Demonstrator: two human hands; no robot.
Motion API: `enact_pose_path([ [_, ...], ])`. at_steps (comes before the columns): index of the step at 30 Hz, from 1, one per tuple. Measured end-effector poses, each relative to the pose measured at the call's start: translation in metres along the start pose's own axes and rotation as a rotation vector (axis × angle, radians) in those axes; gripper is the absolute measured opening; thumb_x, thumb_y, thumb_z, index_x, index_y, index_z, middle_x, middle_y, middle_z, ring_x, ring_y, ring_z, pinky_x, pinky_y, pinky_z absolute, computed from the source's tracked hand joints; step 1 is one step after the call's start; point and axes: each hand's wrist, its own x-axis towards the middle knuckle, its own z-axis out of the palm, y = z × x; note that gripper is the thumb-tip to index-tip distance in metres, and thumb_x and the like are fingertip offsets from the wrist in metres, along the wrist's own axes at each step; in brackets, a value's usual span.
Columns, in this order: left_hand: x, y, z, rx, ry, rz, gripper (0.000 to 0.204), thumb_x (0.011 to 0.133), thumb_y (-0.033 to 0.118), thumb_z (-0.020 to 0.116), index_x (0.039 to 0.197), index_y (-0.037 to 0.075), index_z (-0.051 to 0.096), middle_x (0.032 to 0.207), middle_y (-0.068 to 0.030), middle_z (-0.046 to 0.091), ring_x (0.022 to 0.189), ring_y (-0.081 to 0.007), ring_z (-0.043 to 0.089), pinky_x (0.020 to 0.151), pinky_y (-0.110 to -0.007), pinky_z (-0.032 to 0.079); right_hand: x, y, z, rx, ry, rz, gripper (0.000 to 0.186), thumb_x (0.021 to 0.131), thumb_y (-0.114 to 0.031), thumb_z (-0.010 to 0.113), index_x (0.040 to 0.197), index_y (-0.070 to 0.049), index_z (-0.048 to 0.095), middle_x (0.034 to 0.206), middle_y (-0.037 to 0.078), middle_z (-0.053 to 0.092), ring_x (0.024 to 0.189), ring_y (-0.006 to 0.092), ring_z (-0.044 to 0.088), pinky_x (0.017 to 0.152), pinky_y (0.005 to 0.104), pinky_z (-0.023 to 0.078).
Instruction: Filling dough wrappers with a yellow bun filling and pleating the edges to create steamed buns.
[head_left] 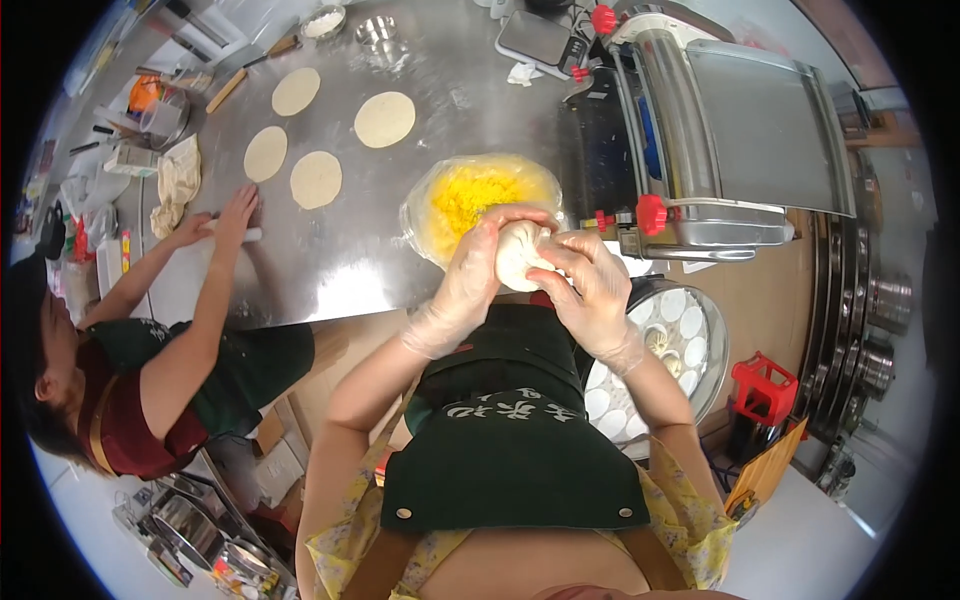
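Observation:
A white pleated bun (516, 262) is held up in front of my apron, over the table's near edge. My left hand (466, 278), in a clear plastic glove, cups it from the left with the fingers curled round its far side. The gloved fingertips of my right hand (594, 290) pinch the gathered dough on the bun's right side. Just beyond my hands stands a plastic-lined bowl (412, 215) of crumbly yellow filling (462, 200), partly hidden by my left hand. Several flat round dough wrappers, one of them a large disc (385, 120), lie farther off on the steel table (350, 260).
At my right, a round steamer tray (712, 385) holds paper rounds and a few pleated buns. A dough-rolling machine (690, 130) with red knobs stands at the far right, near a scale (540, 42). To the left, a co-worker's hands (236, 215) press a white rolling pin (246, 235).

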Motion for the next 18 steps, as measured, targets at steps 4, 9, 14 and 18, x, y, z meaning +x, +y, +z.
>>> enact_pose_path([
  [4, 0.009, 0.018, -0.013, -0.202, -0.112, -0.518, 0.072, 0.102, 0.06, 0.023, 0.123, -0.001, 0.056, 0.112, -0.0112, 0.063, 0.105, -0.0181, 0.063, 0.094, -0.033, 0.052, 0.013, 0.001, -0.01, -0.021, -0.188, -0.372, 0.037, 0.066, -0.005, 0.083, 0.1, -0.006, 0.067, 0.094, 0.008, 0.062, 0.073, 0.0242, 0.064, 0.059, 0.033, 0.051],
  [9, -0.015, 0.01, -0.004, -0.023, 0.004, -0.079, 0.074, 0.099, 0.064, 0.03, 0.121, -0.001, 0.056, 0.115, -0.0113, 0.062, 0.108, -0.0191, 0.061, 0.096, -0.033, 0.049, -0.001, -0.023, 0.007, -0.05, 0.02, -0.107, 0.043, 0.066, -0.012, 0.085, 0.104, -0.006, 0.066, 0.083, 0.006, 0.057, 0.067, 0.0179, 0.06, 0.056, 0.0292, 0.049],
  [14, -0.037, 0.01, -0.016, 0.118, 0.132, 0.356, 0.069, 0.095, 0.065, 0.044, 0.116, 0.0, 0.057, 0.118, -0.0122, 0.061, 0.113, -0.0228, 0.057, 0.1, -0.035, 0.044, -0.019, -0.061, 0.056, 0.239, 0.225, 0.219, 0.034, 0.076, -0.008, 0.083, 0.105, -0.005, 0.066, 0.087, 0.008, 0.061, 0.064, 0.0105, 0.056, 0.055, 0.0239, 0.046],
  [18, -0.064, 0.029, -0.051, 0.148, 0.07, 0.286, 0.068, 0.096, 0.064, 0.043, 0.117, 0.001, 0.057, 0.117, -0.012, 0.061, 0.112, -0.022, 0.058, 0.1, -0.035, 0.045, -0.029, -0.079, 0.076, -0.037, 0.118, -0.035, 0.034, 0.074, -0.004, 0.081, 0.103, -0.006, 0.065, 0.09, 0.01, 0.063, 0.07, 0.0195, 0.062, 0.056, 0.0296, 0.049],
])
